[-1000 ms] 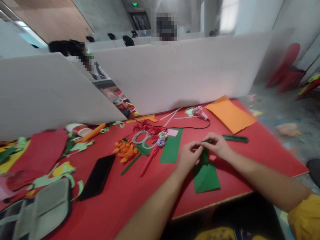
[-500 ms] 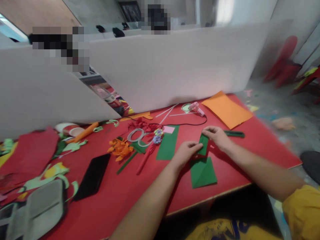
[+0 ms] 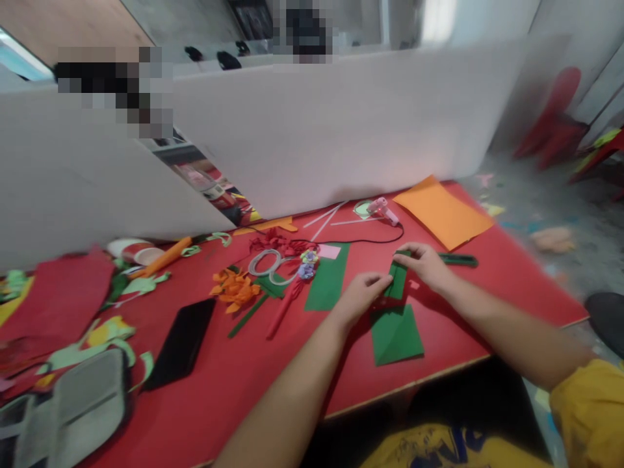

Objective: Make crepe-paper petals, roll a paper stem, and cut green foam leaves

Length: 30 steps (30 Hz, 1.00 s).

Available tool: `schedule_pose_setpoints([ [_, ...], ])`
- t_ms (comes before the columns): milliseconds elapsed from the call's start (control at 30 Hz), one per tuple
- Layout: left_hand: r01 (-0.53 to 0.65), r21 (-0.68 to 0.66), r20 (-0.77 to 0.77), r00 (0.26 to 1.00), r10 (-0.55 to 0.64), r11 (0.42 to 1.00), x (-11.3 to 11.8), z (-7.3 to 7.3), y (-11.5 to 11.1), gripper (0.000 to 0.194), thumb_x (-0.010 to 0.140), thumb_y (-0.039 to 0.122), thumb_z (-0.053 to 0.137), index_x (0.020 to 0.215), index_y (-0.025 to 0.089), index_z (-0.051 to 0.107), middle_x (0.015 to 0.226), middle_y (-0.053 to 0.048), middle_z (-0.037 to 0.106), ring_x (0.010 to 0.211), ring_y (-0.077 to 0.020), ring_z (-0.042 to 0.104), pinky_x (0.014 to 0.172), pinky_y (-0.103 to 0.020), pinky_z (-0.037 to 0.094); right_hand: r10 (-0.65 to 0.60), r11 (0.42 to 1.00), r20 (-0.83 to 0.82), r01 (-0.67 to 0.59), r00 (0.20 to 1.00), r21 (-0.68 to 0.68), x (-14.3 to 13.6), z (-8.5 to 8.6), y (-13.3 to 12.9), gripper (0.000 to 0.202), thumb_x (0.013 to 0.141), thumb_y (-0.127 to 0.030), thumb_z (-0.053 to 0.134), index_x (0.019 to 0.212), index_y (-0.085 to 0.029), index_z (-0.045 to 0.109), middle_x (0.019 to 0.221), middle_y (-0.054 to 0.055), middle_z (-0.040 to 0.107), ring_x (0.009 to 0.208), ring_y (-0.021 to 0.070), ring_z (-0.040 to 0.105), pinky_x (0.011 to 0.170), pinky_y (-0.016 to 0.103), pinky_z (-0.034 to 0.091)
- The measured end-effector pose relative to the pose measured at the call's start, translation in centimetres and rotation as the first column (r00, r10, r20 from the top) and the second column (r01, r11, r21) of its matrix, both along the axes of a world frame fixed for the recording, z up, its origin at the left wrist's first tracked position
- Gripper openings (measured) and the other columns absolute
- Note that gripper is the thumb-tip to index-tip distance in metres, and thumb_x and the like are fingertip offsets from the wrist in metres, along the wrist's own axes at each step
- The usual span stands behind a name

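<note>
A small folded green piece (image 3: 398,279) is held between both hands, above the red table (image 3: 468,305). My left hand (image 3: 365,290) pinches its left edge with thumb and fingers. At the top edge, my right hand (image 3: 422,261) grips it with closed fingers. Just below lies a flat green sheet (image 3: 398,338). Another green sheet (image 3: 325,283) rests to the left, with a pink slip (image 3: 330,251) on its upper part. Behind my right hand is a green cutter (image 3: 458,260).
A pink glue gun (image 3: 383,211) with a black cord and an orange sheet (image 3: 442,211) lie at the back. Orange petals (image 3: 234,290), scissors (image 3: 266,266), a black phone-like slab (image 3: 181,344), a grey case (image 3: 90,409) and coloured scraps are on the left. A white partition (image 3: 351,130) stands behind.
The green piece has tilted slightly between my fingers, and a strip along its top edge now shows folded. My left hand has shifted slightly left and up.
</note>
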<state>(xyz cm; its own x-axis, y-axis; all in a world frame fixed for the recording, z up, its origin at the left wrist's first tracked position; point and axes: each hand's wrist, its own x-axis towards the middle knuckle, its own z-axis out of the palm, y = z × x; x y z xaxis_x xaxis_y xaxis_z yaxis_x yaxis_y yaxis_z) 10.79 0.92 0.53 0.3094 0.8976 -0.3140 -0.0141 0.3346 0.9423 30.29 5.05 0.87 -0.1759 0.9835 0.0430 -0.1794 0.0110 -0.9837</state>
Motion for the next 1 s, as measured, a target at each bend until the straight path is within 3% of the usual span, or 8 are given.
schedule_pose_setpoints([
  [200, 0.037, -0.012, -0.021, 0.999, -0.037, 0.999, -0.5, 0.1, 0.3, 0.053, 0.065, 0.062, 0.094, 0.082, 0.013, 0.081, 0.068, -0.007, 0.071, 0.055, -0.0122, 0.06, 0.055, -0.024, 0.048, -0.03, 1.0, -0.016, 0.03, 0.999, 0.009, 0.5, 0.0, 0.6, 0.039, 0.064, -0.051, 0.097, 0.081, -0.024, 0.075, 0.078, 0.0, 0.073, 0.072, 0.0173, 0.064, 0.073, 0.033, 0.053],
  [433, -0.014, -0.01, -0.033, 0.999, 0.014, 1.0, -0.5, 0.5, 0.4, 0.053, 0.058, 0.059, 0.098, 0.078, 0.014, 0.081, 0.065, -0.007, 0.072, 0.056, -0.0151, 0.063, 0.055, -0.026, 0.051, -0.015, 0.999, 0.008, 0.015, 1.0, 0.036, 0.6, 0.0, 0.6, 0.039, 0.068, -0.053, 0.094, 0.082, -0.023, 0.074, 0.076, 0.0, 0.071, 0.07, 0.0165, 0.062, 0.071, 0.032, 0.05],
  [633, -0.02, -0.006, -0.043, 0.999, 0.02, 1.0, -0.6, 0.5, 0.4, 0.051, 0.06, 0.058, 0.097, 0.079, 0.013, 0.08, 0.065, -0.008, 0.073, 0.058, -0.0177, 0.067, 0.055, -0.027, 0.052, 0.001, 0.999, 0.008, -0.002, 1.0, 0.032, 0.6, 0.4, 0.4, 0.038, 0.069, -0.053, 0.093, 0.082, -0.023, 0.074, 0.075, -0.002, 0.069, 0.069, 0.0155, 0.06, 0.07, 0.031, 0.05],
  [800, -0.008, 0.094, -0.096, 0.995, 0.017, 0.996, -1.0, -0.1, 0.4, 0.051, 0.071, 0.057, 0.091, 0.096, 0.015, 0.078, 0.08, -0.008, 0.078, 0.053, -0.0151, 0.066, 0.052, -0.026, 0.05, -0.02, 0.999, 0.01, 0.02, 1.0, 0.035, 0.6, 0.7, 0.3, 0.039, 0.069, -0.054, 0.092, 0.082, -0.023, 0.072, 0.076, -0.001, 0.07, 0.07, 0.0155, 0.061, 0.071, 0.031, 0.051],
  [900, -0.022, 0.198, -0.109, 0.993, 0.044, 0.98, -1.0, -0.4, 0.5, 0.048, 0.074, 0.049, 0.091, 0.105, 0.017, 0.076, 0.094, -0.009, 0.081, 0.064, -0.0172, 0.071, 0.059, -0.027, 0.054, -0.055, 0.997, 0.011, 0.055, 0.998, 0.053, 0.6, 0.7, 0.3, 0.04, 0.069, -0.054, 0.093, 0.082, -0.022, 0.072, 0.076, -0.001, 0.07, 0.07, 0.0157, 0.061, 0.071, 0.031, 0.051],
  [1000, -0.06, 0.357, -0.16, 0.979, 0.124, 0.932, -0.9, -0.5, 0.5, 0.039, 0.077, 0.041, 0.088, 0.105, 0.018, 0.077, 0.088, -0.007, 0.08, 0.077, -0.0189, 0.074, 0.07, -0.027, 0.055, -0.041, 0.998, -0.004, 0.042, 0.999, 0.055, 0.5, 0.6, 0.2, 0.039, 0.068, -0.05, 0.094, 0.083, -0.023, 0.071, 0.076, -0.002, 0.07, 0.071, 0.0162, 0.063, 0.073, 0.033, 0.053],
])
